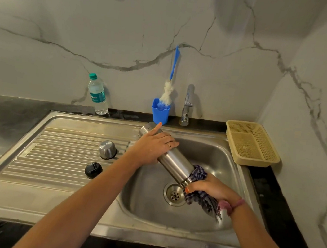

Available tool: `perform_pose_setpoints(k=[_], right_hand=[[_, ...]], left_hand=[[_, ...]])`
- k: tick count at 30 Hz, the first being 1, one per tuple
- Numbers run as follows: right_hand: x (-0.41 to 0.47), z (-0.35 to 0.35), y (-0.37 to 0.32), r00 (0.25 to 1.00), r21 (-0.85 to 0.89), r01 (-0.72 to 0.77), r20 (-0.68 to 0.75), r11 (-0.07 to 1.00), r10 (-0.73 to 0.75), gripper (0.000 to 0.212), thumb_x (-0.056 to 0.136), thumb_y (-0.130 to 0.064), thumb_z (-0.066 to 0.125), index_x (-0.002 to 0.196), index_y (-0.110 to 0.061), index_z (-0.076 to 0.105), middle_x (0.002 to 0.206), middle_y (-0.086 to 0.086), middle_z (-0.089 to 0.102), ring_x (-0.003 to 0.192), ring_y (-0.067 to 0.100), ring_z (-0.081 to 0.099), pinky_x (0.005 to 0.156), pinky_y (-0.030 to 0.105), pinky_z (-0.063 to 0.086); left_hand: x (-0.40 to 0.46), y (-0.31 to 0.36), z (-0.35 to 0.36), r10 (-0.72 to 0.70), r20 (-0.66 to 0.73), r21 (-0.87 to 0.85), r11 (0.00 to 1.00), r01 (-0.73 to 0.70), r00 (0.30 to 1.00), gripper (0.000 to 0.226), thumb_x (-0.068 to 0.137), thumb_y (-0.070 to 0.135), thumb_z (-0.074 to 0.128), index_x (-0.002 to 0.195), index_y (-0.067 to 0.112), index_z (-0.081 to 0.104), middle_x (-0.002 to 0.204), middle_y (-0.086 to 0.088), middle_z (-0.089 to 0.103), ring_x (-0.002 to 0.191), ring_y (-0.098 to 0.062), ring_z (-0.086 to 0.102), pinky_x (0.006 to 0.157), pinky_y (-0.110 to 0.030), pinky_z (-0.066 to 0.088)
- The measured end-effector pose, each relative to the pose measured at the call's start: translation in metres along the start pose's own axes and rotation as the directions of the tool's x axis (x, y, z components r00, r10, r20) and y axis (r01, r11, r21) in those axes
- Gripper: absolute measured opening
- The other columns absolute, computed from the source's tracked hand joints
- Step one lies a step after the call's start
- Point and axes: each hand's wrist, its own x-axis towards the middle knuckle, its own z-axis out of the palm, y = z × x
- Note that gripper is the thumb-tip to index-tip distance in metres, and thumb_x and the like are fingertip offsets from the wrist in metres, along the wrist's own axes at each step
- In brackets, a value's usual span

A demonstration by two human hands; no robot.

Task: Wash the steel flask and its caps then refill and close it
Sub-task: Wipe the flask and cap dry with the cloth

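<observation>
The right hand (208, 187) bunches a cloth (201, 195) on the flask (175, 161) mouth, apparently drying it, while the left hand (152, 146) grips the body, tilted over the sink (224, 163).

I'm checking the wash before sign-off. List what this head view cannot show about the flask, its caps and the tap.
- steel flask mouth and inside: hidden in the head view by the checked cloth gripped in the right hand.
- Flask middle: covered by the left hand.
- steel cap and black cap on the drainboard: undersides face away, cleanliness unreadable.
- tap: spout foreshortened; no stream visible, dripping too fine to tell.
</observation>
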Motion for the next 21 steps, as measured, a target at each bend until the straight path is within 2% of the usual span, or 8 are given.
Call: perform_pose_setpoints(k=[5, 9, 11, 13, 15, 17, 19, 21], right_hand=[[0.0, -0.001, 0.003, 0.999, 0.034, -0.033, -0.007, 0.999, 0.033, 0.022, 0.074, -0.009, 0.077, 0.093, -0.007, 0.067, 0.083, 0.01, 0.074, 0.075, 0.023, 0.072, 0.066, 0.028, 0.056], [0.001, 0.001, 0.016, 0.999, 0.326, -0.043, -0.01, 0.944, 0.049, 0.042, 0.072, -0.015, 0.081, 0.108, 0.0, 0.067, 0.105, 0.022, 0.07, 0.095, 0.034, 0.068, 0.08, 0.035, 0.056], [0.004, 0.004, 0.021, 0.999, 0.427, -0.045, 0.013, 0.903, 0.043, 0.059, 0.063, -0.019, 0.085, 0.115, 0.001, 0.065, 0.112, 0.024, 0.067, 0.102, 0.037, 0.066, 0.081, 0.037, 0.057], [0.008, 0.009, 0.022, 0.999, 0.492, -0.048, 0.036, 0.869, 0.035, 0.063, 0.062, -0.019, 0.084, 0.118, 0.002, 0.063, 0.115, 0.025, 0.065, 0.1, 0.037, 0.066, 0.075, 0.037, 0.058], [0.011, 0.019, 0.019, 0.999, 0.591, -0.041, 0.037, 0.805, 0.024, 0.053, 0.072, -0.012, 0.076, 0.12, 0.004, 0.062, 0.118, 0.025, 0.064, 0.1, 0.036, 0.066, 0.075, 0.04, 0.059], [0.017, 0.031, 0.013, 0.999, 0.691, -0.027, 0.032, 0.723, 0.007, 0.049, 0.076, -0.011, 0.067, 0.122, 0.005, 0.06, 0.122, 0.023, 0.062, 0.106, 0.035, 0.064, 0.085, 0.045, 0.055], [0.025, 0.044, 0.005, 1.0, 0.765, -0.006, 0.021, 0.643, -0.016, 0.049, 0.077, -0.01, 0.061, 0.123, 0.004, 0.059, 0.125, 0.022, 0.062, 0.109, 0.036, 0.062, 0.089, 0.046, 0.052], [0.034, 0.058, -0.005, 0.999, 0.804, 0.02, 0.0, 0.595, -0.034, 0.034, 0.083, -0.008, 0.055, 0.113, 0.001, 0.067, 0.122, 0.021, 0.063, 0.11, 0.036, 0.061, 0.089, 0.045, 0.051]], left_hand=[[-0.007, 0.009, 0.017, -0.117, -0.006, -0.094, 0.989, 0.116, 0.993, 0.081, 0.089, 0.027, 0.068, 0.156, 0.025, 0.024, 0.157, 0.0, 0.034, 0.146, -0.018, 0.027, 0.121, -0.036, -0.004], [-0.017, 0.006, 0.03, -0.289, -0.052, -0.251, 0.93, 0.268, 0.956, 0.082, 0.087, 0.03, 0.07, 0.156, 0.025, 0.024, 0.157, 0.0, 0.034, 0.147, -0.018, 0.027, 0.122, -0.035, 0.001], [-0.024, 0.002, 0.035, -0.4, -0.069, -0.36, 0.864, 0.351, 0.914, 0.082, 0.086, 0.03, 0.071, 0.155, 0.025, 0.027, 0.157, 0.0, 0.035, 0.146, -0.018, 0.028, 0.122, -0.035, 0.003], [-0.031, -0.003, 0.038, -0.489, -0.085, -0.456, 0.794, 0.402, 0.868, 0.082, 0.082, 0.029, 0.074, 0.153, 0.025, 0.031, 0.154, 0.0, 0.04, 0.142, -0.018, 0.032, 0.122, -0.035, 0.009], [-0.038, -0.011, 0.04, -0.569, -0.092, -0.574, 0.701, 0.423, 0.817, 0.084, 0.076, 0.027, 0.079, 0.15, 0.023, 0.038, 0.148, -0.001, 0.047, 0.135, -0.02, 0.039, 0.118, -0.035, 0.022], [-0.048, -0.021, 0.04, -0.643, -0.068, -0.694, 0.58, 0.427, 0.763, 0.084, 0.071, 0.025, 0.083, 0.145, 0.022, 0.044, 0.138, -0.002, 0.054, 0.125, -0.019, 0.047, 0.109, -0.035, 0.036], [-0.058, -0.034, 0.04, -0.691, -0.05, -0.774, 0.483, 0.409, 0.721, 0.084, 0.067, 0.024, 0.086, 0.141, 0.02, 0.048, 0.13, -0.003, 0.059, 0.114, -0.016, 0.053, 0.101, -0.034, 0.045], [-0.069, -0.047, 0.035, -0.725, -0.032, -0.82, 0.413, 0.397, 0.688, 0.086, 0.065, 0.023, 0.089, 0.14, 0.019, 0.048, 0.124, -0.002, 0.062, 0.106, -0.012, 0.054, 0.092, -0.029, 0.048]])
